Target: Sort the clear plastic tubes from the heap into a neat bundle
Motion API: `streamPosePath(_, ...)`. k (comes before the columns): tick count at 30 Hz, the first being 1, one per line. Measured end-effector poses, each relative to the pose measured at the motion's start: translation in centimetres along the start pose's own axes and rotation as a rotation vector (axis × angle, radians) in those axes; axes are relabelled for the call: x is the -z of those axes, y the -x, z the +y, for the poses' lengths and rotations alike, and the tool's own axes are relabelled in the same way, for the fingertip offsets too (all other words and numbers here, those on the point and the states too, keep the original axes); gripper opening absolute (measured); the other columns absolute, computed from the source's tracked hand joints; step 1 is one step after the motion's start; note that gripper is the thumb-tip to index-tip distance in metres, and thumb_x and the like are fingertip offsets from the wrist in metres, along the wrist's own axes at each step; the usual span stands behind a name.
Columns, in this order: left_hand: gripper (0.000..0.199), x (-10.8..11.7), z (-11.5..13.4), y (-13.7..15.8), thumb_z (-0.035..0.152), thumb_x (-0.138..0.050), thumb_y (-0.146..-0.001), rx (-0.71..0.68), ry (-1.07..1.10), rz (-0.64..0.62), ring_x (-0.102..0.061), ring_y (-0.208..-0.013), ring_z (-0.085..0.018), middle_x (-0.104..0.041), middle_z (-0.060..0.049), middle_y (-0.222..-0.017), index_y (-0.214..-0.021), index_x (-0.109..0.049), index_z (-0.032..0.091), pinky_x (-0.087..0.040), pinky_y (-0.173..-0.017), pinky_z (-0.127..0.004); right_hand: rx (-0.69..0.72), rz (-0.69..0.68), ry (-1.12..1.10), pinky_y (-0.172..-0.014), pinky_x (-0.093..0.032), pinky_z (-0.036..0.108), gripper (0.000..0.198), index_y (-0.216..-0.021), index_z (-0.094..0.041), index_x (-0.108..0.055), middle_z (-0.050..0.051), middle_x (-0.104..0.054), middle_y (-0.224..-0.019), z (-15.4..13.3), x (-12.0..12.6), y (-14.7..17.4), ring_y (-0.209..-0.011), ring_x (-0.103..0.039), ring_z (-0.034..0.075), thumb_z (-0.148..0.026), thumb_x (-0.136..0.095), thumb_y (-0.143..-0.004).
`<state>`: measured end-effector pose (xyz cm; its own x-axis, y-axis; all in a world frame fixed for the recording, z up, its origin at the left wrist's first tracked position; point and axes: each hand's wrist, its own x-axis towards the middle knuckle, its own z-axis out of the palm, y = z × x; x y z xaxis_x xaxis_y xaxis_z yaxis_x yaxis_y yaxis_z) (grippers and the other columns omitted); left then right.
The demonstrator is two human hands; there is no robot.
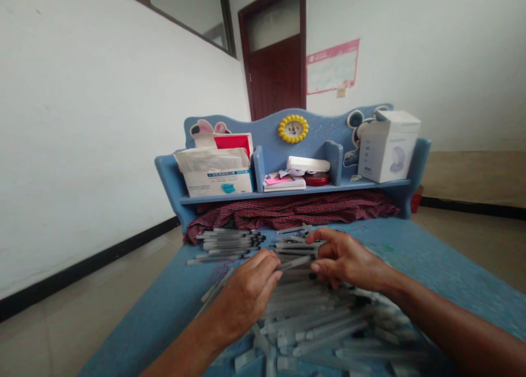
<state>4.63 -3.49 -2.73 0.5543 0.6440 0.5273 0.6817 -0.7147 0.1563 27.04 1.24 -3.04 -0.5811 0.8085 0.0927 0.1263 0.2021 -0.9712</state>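
My left hand has its fingers closed on one end of a pen with a pale, translucent barrel. The pen's other end points at my right hand, whose thumb and forefinger are apart near it; whether they touch it I cannot tell. Beneath both hands spreads a large heap of loose pale pens and barrels, somewhat blurred. A row of pens with dark ends lies beyond my left hand. More pens lie between the hands, partly hidden by them.
The blue tabletop has a raised shelf at the back. On it stand a mask box, papers, a red round tin and a white box. Red checked cloth lies bunched under the shelf.
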Motion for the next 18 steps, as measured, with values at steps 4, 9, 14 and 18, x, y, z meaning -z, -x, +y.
streamPosePath(4,0.014,0.04,0.15,-0.12,0.011,-0.040,-0.089,0.002,-0.002,0.003,-0.055,-0.081,-0.015,-0.056,-0.005,-0.086,-0.092,-0.053,0.016,-0.046,-0.072,-0.025,-0.002,0.019,0.150,-0.031,-0.030,0.014,0.026,-0.075,-0.016,-0.050,-0.005,-0.053,-0.048,0.14,-0.01,-0.04,-0.033,-0.044,0.005,-0.040,-0.050,-0.084)
streamPosePath(9,0.015,-0.10,0.00,-0.15,0.011,-0.039,-0.089,0.001,-0.015,0.004,-0.055,-0.080,-0.015,-0.056,-0.005,-0.085,-0.091,-0.053,0.016,-0.046,-0.071,-0.025,0.006,-0.001,0.037,-0.033,-0.036,0.015,0.036,-0.104,-0.018,-0.045,-0.006,-0.059,-0.058,0.17,0.07,-0.08,-0.035,-0.046,0.005,-0.035,-0.062,-0.076)
streamPosePath(14,0.014,-0.17,-0.01,-0.21,0.012,-0.040,-0.089,-0.006,-0.016,0.013,-0.056,-0.079,-0.015,-0.057,-0.005,-0.085,-0.091,-0.054,0.016,-0.047,-0.071,-0.025,-0.040,0.026,0.194,-0.028,-0.023,0.012,0.028,-0.076,-0.016,-0.050,-0.005,-0.053,-0.046,-0.05,-0.07,-0.06,-0.029,-0.041,0.004,-0.041,-0.046,-0.086)
streamPosePath(18,0.015,-0.13,0.11,-0.20,0.011,-0.040,-0.089,0.002,-0.012,0.001,-0.056,-0.079,-0.015,-0.057,-0.005,-0.084,-0.091,-0.054,0.016,-0.047,-0.071,-0.025,-0.047,0.033,0.089,-0.028,-0.025,0.013,0.020,-0.076,-0.017,-0.048,-0.006,-0.054,-0.047,-0.06,-0.18,-0.13,-0.029,-0.039,0.004,-0.035,-0.055,-0.078)
